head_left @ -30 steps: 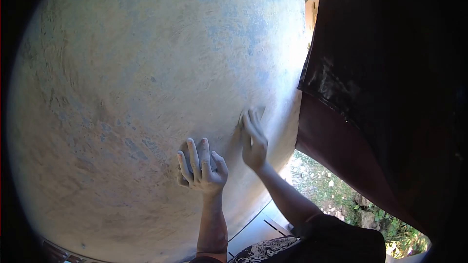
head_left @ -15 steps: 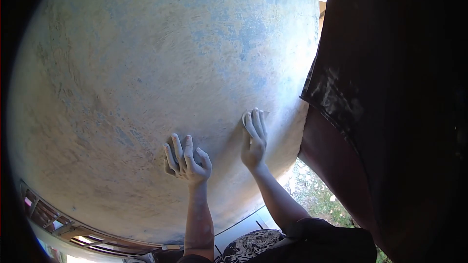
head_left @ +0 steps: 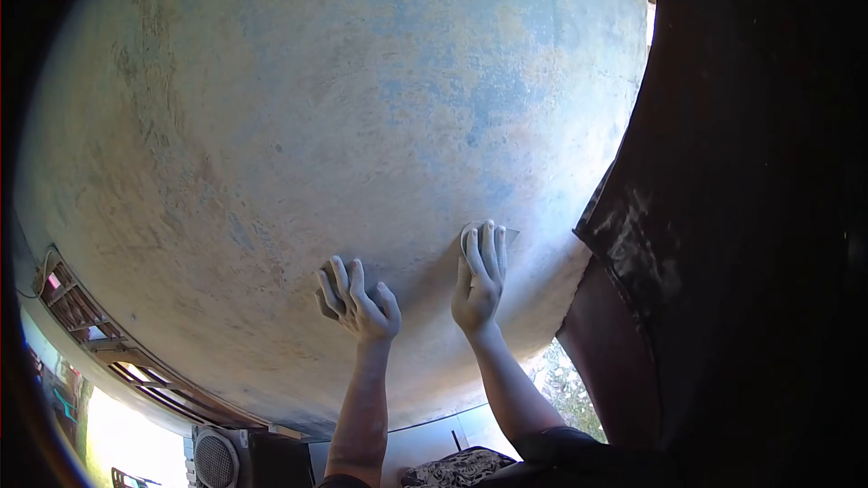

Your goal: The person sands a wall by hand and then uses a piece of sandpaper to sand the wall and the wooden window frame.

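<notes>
Both hands reach up to a wall with worn, patchy blue paint, and grey dust coats them. Under the fingers of my right hand is a thin grey sheet of sandpaper. One corner of it sticks out to the right, and its left edge curls up beside the index finger. My left hand rests against the wall to the left with its fingers apart and thumb out. A dark angular patch shows beside its outer fingers.
A dark cloth hangs along the right side. A slatted wooden frame runs along the lower left of the wall. Below it stands a black loudspeaker. Bright ground shows at lower right.
The view has shifted, bringing the loudspeaker into sight at the bottom. Both hands remain at the wall, and more of the sandpaper corner shows beside my right fingers.
</notes>
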`<state>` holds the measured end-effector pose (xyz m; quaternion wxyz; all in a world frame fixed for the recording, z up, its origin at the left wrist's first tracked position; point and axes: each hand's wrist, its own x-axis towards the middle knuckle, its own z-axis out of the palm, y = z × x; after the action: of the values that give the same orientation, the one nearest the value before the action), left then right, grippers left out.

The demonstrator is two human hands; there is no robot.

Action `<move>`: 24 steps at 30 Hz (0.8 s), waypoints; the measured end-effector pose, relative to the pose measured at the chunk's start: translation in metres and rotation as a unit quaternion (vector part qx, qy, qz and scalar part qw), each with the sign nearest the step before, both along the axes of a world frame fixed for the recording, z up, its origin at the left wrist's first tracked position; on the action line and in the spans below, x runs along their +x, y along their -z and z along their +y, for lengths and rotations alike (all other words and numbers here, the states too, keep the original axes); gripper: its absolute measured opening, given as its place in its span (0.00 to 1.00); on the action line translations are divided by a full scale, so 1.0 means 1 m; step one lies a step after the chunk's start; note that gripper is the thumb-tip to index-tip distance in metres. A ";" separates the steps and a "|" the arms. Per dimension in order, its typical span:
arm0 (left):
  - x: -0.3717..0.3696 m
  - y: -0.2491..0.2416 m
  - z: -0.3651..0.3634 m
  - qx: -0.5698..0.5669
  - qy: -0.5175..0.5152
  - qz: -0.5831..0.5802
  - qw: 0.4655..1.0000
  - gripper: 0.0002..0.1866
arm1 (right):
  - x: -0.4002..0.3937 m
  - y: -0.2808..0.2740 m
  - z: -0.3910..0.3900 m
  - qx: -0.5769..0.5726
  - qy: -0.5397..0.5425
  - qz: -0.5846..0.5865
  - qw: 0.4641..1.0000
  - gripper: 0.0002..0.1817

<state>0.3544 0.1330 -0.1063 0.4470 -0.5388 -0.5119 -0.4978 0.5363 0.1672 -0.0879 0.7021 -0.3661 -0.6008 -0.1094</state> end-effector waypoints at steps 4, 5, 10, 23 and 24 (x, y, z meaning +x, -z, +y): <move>0.002 0.005 0.003 -0.009 0.007 -0.005 1.000 0.31 | 0.026 -0.034 0.029 0.065 0.056 0.026 0.996 0.20; 0.003 0.006 0.002 -0.014 0.006 -0.004 1.000 0.31 | 0.030 -0.047 0.037 0.060 0.055 0.027 0.996 0.20; 0.001 0.003 0.002 -0.026 0.025 -0.018 0.999 0.33 | 0.011 -0.062 0.033 0.036 0.061 0.110 0.991 0.22; -0.044 -0.137 -0.020 -0.049 0.024 0.190 0.980 0.25 | 0.014 -0.077 0.035 0.067 0.113 0.106 0.986 0.19; -0.043 -0.139 -0.018 -0.039 0.015 0.189 0.981 0.25 | 0.007 -0.075 0.029 0.061 0.100 0.124 0.985 0.19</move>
<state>0.3116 0.1153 0.0327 0.5068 -0.6477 -0.4294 -0.3731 0.5435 0.1959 -0.0131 0.7778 -0.3916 -0.4616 -0.1694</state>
